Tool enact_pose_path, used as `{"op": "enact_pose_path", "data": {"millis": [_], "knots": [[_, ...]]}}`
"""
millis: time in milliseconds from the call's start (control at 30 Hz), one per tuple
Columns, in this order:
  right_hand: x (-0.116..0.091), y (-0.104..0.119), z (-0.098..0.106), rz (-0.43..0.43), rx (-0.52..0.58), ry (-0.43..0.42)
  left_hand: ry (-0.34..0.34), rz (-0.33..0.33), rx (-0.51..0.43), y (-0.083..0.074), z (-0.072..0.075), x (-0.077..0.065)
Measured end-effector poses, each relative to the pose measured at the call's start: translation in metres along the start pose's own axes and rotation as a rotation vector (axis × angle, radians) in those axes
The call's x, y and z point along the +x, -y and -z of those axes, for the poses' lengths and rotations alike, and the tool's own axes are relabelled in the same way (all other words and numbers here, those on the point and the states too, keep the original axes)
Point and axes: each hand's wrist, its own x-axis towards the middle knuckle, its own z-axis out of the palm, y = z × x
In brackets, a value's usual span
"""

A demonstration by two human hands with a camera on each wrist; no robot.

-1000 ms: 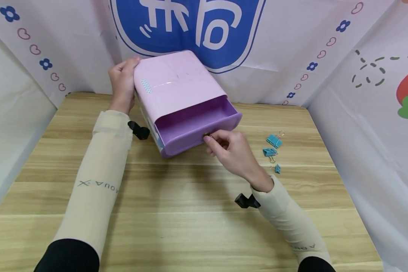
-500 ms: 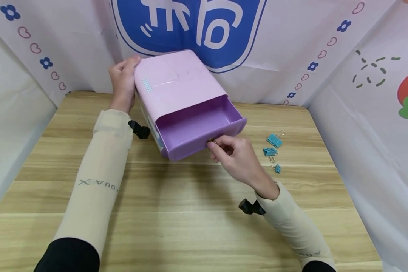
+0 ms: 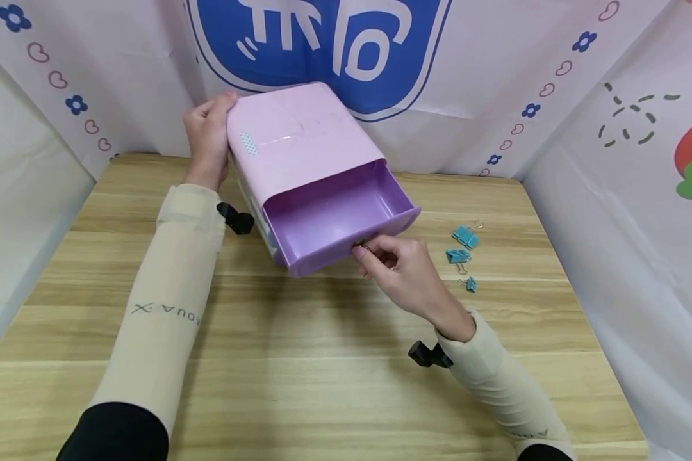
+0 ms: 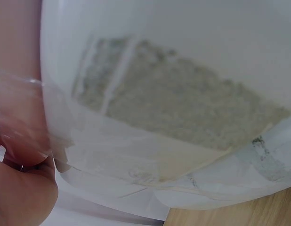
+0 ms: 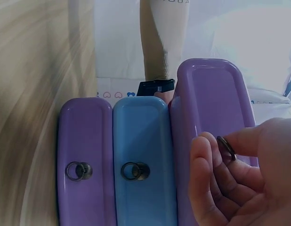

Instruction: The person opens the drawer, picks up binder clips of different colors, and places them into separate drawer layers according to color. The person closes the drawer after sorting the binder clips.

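A small desktop drawer cabinet with a pink top stands at the back of the table. Its top purple drawer is pulled well out, and the inside looks bare. My right hand pinches the metal ring pull on that drawer's front between thumb and forefinger. At the cabinet's rear left corner, my left hand grips the body; some of its fingers are hidden behind. Below, in the right wrist view, a blue drawer and another purple drawer are closed, each with a ring pull.
Three teal binder clips lie on the wooden table to the right: a large clip, a middle clip and a small clip. Behind the cabinet hangs a printed white cloth.
The top drawer has slid further out toward the front as my right hand drew back with the ring pull. My left hand stays at the cabinet's rear corner.
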Motion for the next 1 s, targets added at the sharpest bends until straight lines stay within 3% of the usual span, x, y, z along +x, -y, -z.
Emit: {"op": "enact_pose_path", "data": {"millis": [433,633,1000], "knots": [[-0.013,-0.013,0.011,-0.075,-0.102,0.087,-0.003,0.0,0.003,0.0,0.0,0.001],[-0.022,-0.02,0.021,-0.041,-0.215,0.09,-0.016,0.003,0.006,0.0,0.002,0.0],[-0.041,-0.03,0.046,-0.029,-0.486,0.021,-0.027,-0.03,0.002,0.002,0.002,0.003]]}}
